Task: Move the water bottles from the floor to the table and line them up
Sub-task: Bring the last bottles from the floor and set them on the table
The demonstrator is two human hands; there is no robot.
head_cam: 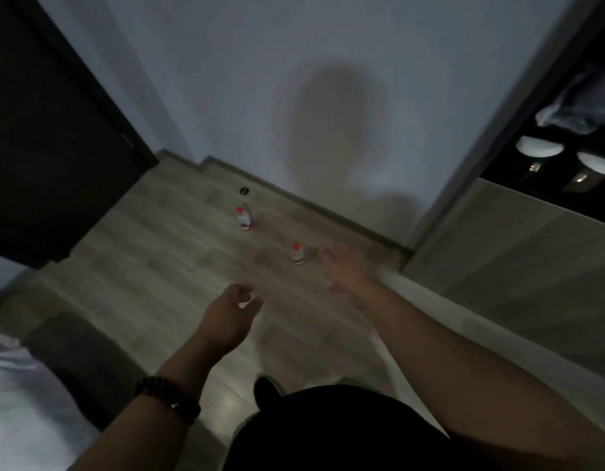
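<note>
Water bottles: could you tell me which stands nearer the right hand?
The front bottle, beside the right hand; the other bottle stands farther back and left.

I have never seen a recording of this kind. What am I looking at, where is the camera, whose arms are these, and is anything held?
There is no machine here. A person wears one camera on the head. It looks forward and down, so the two arms that enter from the bottom of the picture are that person's own. The left hand, with a bead bracelet on its wrist, is relaxed and holds nothing. The right hand is blurred. It reaches out with spread fingers and also holds nothing. On the wooden floor two small water bottles with red caps stand upright. The nearer bottle is just ahead of the right hand, and the farther bottle is beyond it, to the left.
</note>
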